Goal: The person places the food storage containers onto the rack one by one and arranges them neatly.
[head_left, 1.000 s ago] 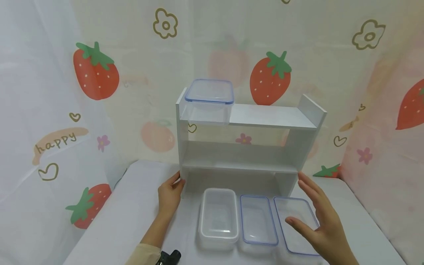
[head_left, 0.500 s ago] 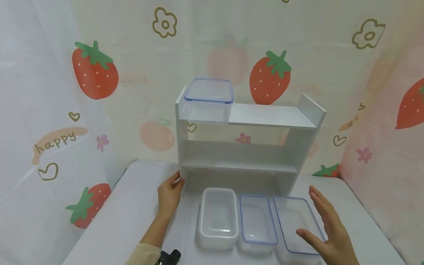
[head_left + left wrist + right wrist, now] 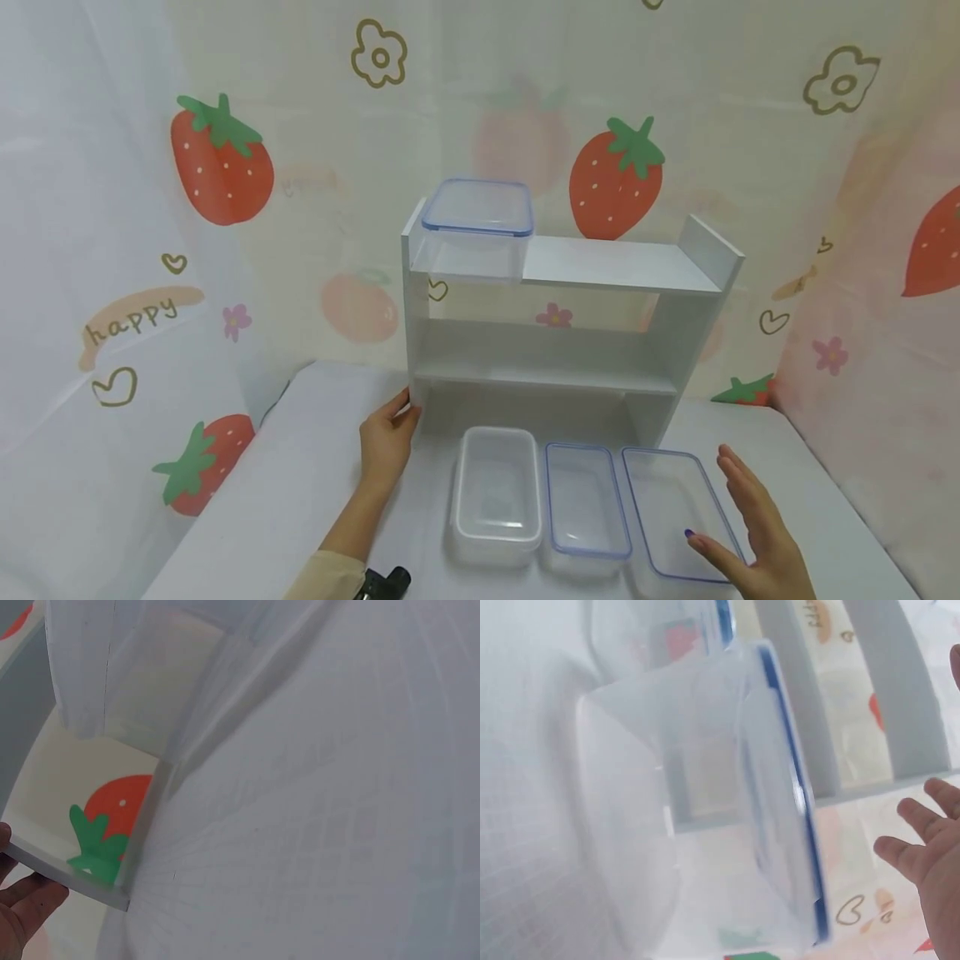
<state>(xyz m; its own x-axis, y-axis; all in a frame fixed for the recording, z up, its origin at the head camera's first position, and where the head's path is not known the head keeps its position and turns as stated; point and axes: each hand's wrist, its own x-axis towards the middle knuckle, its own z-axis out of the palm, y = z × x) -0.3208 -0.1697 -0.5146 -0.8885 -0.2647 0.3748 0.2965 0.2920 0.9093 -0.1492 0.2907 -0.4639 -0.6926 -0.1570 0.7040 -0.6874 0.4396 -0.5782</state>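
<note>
Fingers and thumb of the left hand (image 3: 386,443) pinch the lower left side panel of a white shelf (image 3: 547,357); the left wrist view shows fingertips on both faces of the panel. The right hand (image 3: 767,533) grips nothing: its fingers are spread and its thumb stands apart, just beside a wide box (image 3: 670,512) with a blue-edged lid. The right wrist view shows a gap between these fingers and the box.

The shelf stands upright on the table, in front of the person. Before it, side by side, are a box with a whitish lid (image 3: 498,483), a narrow box (image 3: 587,500) with a blue rim and the wide box. A clear box with a blue-edged lid (image 3: 477,242) sits at the left end of the shelf's top.

The table (image 3: 277,508) has a white surface. Around it hangs a pale sheet (image 3: 315,125) printed with strawberries, flowers, hearts and "happy".

A second ago the right hand's fingertips were at the shelf's right side in the head view; now they are lower and farther right, apart from it. The left hand's hold, the shelf and the boxes are as they were.
</note>
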